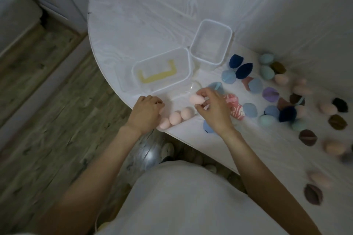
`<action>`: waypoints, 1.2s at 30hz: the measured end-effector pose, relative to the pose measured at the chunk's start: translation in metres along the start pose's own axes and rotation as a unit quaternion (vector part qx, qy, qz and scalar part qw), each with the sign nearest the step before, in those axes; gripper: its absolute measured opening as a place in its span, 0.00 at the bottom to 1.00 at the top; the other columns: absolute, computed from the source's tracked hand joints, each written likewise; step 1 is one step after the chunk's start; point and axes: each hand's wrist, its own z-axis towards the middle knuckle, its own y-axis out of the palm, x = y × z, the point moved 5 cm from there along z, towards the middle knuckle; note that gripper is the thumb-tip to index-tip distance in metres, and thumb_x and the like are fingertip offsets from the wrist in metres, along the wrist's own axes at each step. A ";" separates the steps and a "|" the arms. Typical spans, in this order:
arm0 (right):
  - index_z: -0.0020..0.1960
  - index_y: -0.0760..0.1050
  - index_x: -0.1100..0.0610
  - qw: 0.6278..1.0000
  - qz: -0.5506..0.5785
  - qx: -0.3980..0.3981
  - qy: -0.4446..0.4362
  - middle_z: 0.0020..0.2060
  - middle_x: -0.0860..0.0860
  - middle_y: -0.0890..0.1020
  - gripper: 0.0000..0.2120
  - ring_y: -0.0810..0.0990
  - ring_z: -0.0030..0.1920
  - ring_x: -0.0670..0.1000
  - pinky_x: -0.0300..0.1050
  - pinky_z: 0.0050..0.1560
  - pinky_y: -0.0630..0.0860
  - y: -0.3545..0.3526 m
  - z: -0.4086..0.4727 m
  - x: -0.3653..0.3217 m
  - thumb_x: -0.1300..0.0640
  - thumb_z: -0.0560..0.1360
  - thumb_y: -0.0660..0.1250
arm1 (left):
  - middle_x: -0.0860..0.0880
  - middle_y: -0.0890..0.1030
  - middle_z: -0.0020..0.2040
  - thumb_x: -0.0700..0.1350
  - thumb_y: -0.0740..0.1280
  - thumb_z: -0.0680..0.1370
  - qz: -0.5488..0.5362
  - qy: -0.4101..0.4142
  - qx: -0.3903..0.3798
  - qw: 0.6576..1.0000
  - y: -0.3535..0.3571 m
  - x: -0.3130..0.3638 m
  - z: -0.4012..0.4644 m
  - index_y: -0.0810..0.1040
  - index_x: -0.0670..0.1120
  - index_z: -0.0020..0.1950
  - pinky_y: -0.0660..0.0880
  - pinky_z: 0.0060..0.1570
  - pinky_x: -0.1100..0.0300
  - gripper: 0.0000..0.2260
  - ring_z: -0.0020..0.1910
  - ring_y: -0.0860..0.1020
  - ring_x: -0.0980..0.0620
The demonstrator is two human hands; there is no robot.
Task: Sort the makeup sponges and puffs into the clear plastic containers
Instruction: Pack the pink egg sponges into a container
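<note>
A pale pink sponge (196, 99) is pinched between the thumb and curled fingers (203, 92) of the right hand (214, 110), held just above the white table (152, 15), close to the near right corner of the yellow-handled container (162, 70). Three more pink sponges (174, 118) are lined up in a row at the table's edge, at about seven o'clock from the held one. The left hand (147, 112) is rested at the left end of that row, its fingers curled loosely; whether anything is gripped by them cannot be told. A second clear container (211, 42) is set at one o'clock from the first, the two just beside each other, and nothing is seen inside it. The remaining sponges and puffs (271, 89) are scattered across the table toward three o'clock: dark blue, light blue, teal, purple, brown and peach pieces, some blurred. A red-and-white marbled sponge (236, 107) is lying just beside the right hand, at three o'clock from it.
</note>
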 end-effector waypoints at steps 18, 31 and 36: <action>0.54 0.74 0.56 0.949 -0.301 -0.066 -0.066 0.46 0.53 0.82 0.15 0.79 0.47 0.54 0.47 0.49 0.69 0.061 0.033 -0.036 0.46 0.75 0.64 | 0.48 0.81 0.49 0.43 0.67 0.74 -0.036 0.011 0.034 0.999 0.000 -0.003 -0.012 0.81 0.46 0.50 0.62 0.46 0.54 0.07 0.43 0.78 0.45; 0.59 0.76 0.50 0.971 -0.207 -0.114 -0.032 0.50 0.51 0.82 0.12 0.77 0.51 0.53 0.46 0.48 0.66 0.072 0.023 -0.023 0.51 0.76 0.64 | 0.50 0.82 0.47 0.45 0.62 0.77 -0.057 -0.003 0.056 0.997 0.001 -0.008 -0.013 0.80 0.47 0.49 0.61 0.48 0.56 0.08 0.44 0.77 0.47; 0.59 0.76 0.51 0.976 -0.184 -0.113 -0.017 0.51 0.51 0.82 0.13 0.78 0.51 0.53 0.46 0.49 0.68 0.072 0.023 -0.021 0.54 0.75 0.64 | 0.49 0.82 0.48 0.44 0.62 0.77 -0.065 -0.008 0.064 0.996 -0.002 -0.007 -0.014 0.80 0.47 0.52 0.62 0.53 0.52 0.08 0.45 0.78 0.46</action>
